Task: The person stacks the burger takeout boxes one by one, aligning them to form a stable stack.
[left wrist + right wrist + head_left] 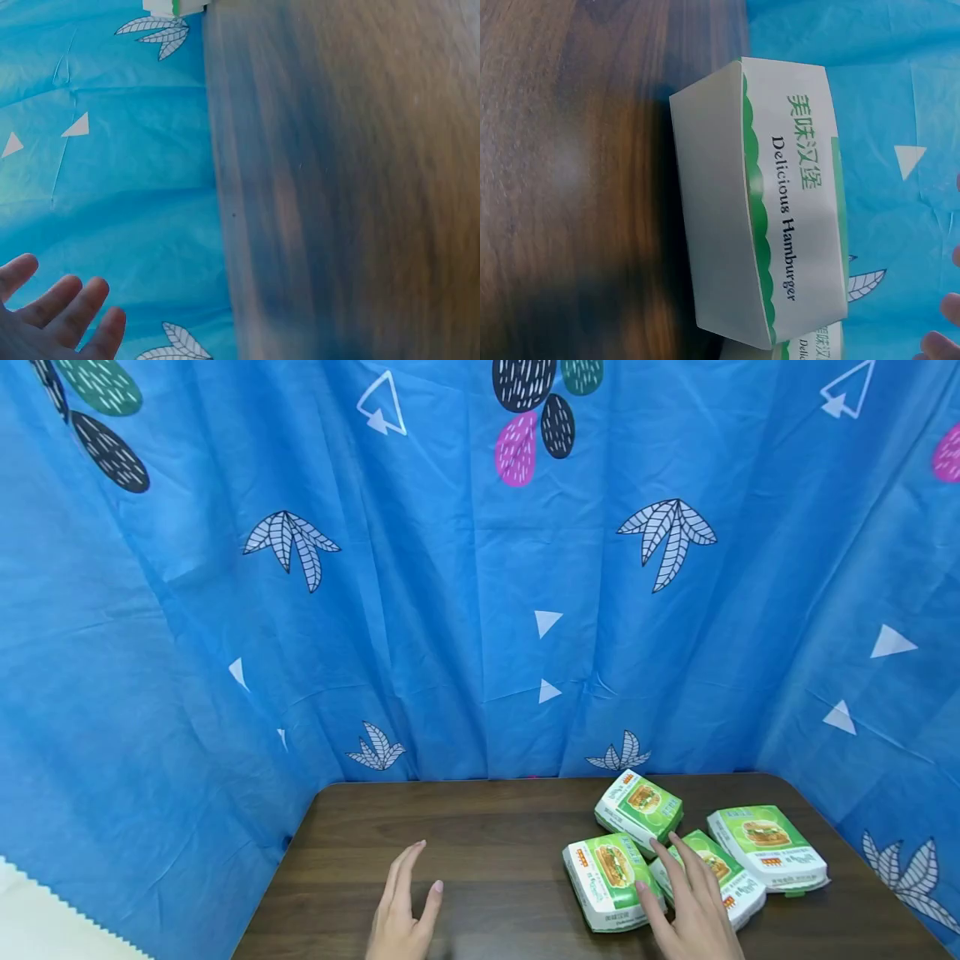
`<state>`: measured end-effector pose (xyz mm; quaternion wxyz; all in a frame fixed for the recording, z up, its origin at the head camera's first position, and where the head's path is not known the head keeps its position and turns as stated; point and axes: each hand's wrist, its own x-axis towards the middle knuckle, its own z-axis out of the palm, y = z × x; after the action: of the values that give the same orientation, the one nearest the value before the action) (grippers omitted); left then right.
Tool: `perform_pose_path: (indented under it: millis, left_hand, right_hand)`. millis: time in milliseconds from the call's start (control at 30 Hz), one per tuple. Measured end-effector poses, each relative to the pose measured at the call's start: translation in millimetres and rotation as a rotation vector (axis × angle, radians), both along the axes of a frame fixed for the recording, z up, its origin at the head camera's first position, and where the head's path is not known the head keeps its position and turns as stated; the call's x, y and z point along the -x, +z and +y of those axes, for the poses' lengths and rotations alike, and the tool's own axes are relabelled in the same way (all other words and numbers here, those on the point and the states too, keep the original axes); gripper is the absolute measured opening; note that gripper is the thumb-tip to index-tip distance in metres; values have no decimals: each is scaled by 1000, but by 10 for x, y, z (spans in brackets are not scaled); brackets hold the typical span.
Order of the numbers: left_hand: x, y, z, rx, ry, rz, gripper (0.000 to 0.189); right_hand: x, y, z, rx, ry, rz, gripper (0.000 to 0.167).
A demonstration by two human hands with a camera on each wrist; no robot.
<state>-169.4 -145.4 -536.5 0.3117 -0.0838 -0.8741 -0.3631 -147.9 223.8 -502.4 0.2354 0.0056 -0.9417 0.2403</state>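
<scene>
Several green-and-white hamburger boxes lie in a loose group on the right of the table. One box [603, 885] is nearest the left, another box [641, 807] lies behind it, a third box [742, 893] is partly covered by my right hand [693, 906], and a further box [768, 839] sits to the right. My right fingers are extended over the group; whether they touch a box I cannot tell. In the right wrist view, a box side [795, 202] reads "Delicious Hamburger". My left hand [402, 906] hovers at the table's front with relaxed fingers, holding nothing.
The dark wooden table [480, 843] has rounded back corners. A blue patterned curtain [450, 652] hangs behind it and along both sides. A pale cloth edge [52, 918] shows at the lower left.
</scene>
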Motion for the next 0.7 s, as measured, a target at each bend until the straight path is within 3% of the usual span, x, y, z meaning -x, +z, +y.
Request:
perform_pose_path:
  millis: [333,533,700]
  left_hand:
    - [16,-90,101,-71,-77,3,55]
    - [42,-156,149,-70,-148,81,56]
    - [57,-205,182,-86,-213,120,57]
  right_hand:
    - [32,-57,-56,17,13,-18,65]
    - [30,-90,-119,27,4,-75,70]
    - [40,-132,-159,32,-8,-73,74]
